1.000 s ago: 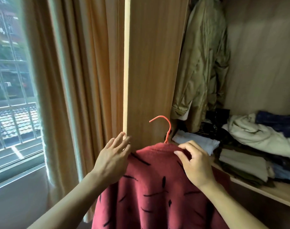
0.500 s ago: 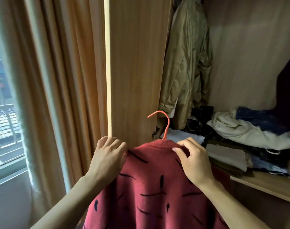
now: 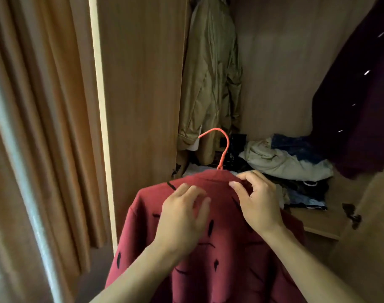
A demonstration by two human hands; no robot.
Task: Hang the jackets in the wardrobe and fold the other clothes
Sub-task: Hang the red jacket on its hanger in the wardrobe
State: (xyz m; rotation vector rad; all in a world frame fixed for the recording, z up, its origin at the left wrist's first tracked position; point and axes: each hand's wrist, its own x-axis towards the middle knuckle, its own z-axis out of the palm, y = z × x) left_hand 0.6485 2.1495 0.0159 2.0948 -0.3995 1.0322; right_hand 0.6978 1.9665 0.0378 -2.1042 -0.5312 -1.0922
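A red jacket (image 3: pixel 221 254) with black dash marks hangs on an orange hanger (image 3: pixel 222 147), whose hook sticks up above the collar. My right hand (image 3: pixel 255 202) grips the jacket's collar just right of the hook, fingers curled over the fabric. My left hand (image 3: pixel 184 213) lies on the jacket's left shoulder with fingers spread and nearly straight. The jacket is held in front of the open wardrobe, below the hanging olive jacket (image 3: pixel 210 84).
A wardrobe side panel (image 3: pixel 143 95) stands at the left, with curtains (image 3: pixel 44 127) beyond it. Loose clothes (image 3: pixel 287 162) are piled on the wardrobe shelf (image 3: pixel 317 224). A dark purple garment (image 3: pixel 357 101) hangs at the right. A wardrobe door (image 3: pixel 368 237) with a hinge is at far right.
The view has swung right, away from the window. My left hand slid from the jacket's left edge onto its shoulder, closer to the collar. The right hand keeps its grip.
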